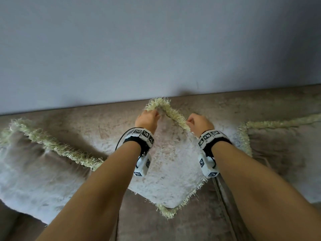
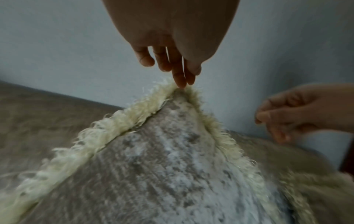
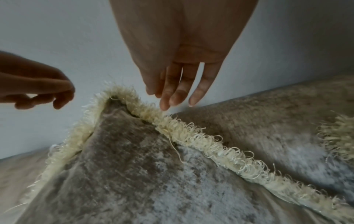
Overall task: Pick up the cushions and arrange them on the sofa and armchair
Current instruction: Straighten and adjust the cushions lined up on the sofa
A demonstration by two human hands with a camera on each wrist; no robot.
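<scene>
— Looking for print first: any brand or label on that middle cushion (image 1: 171,173)?

— None I can read. The only markings are the black-and-white square codes on my wrist bands (image 1: 141,134); no letters on them.

— What's around it?

— It leans on one corner against the backrest of the sofa (image 1: 78,124), standing like a diamond, its top point at the line where the backrest meets the grey wall (image 1: 156,46). A left cushion (image 1: 34,162) with the same pale fringe lies just beside it, their corners close. A right cushion (image 1: 278,148) sits on the other side, its fringed edge near mine. My forearms cross over the lower half of the middle one in the head view.

— And your hands?

— My left hand (image 1: 147,120) is at the top corner, fingers (image 2: 179,75) pointing down, tips touching the fringe (image 3: 191,133). The left wrist view shows them fairly straight, not pinching. My right hand (image 1: 199,123) is beside the upper right edge, fingers extended downward in its own wrist view, one tip brushing the fringe. Neither hand is clasping the cushion; both are relaxed.
</scene>
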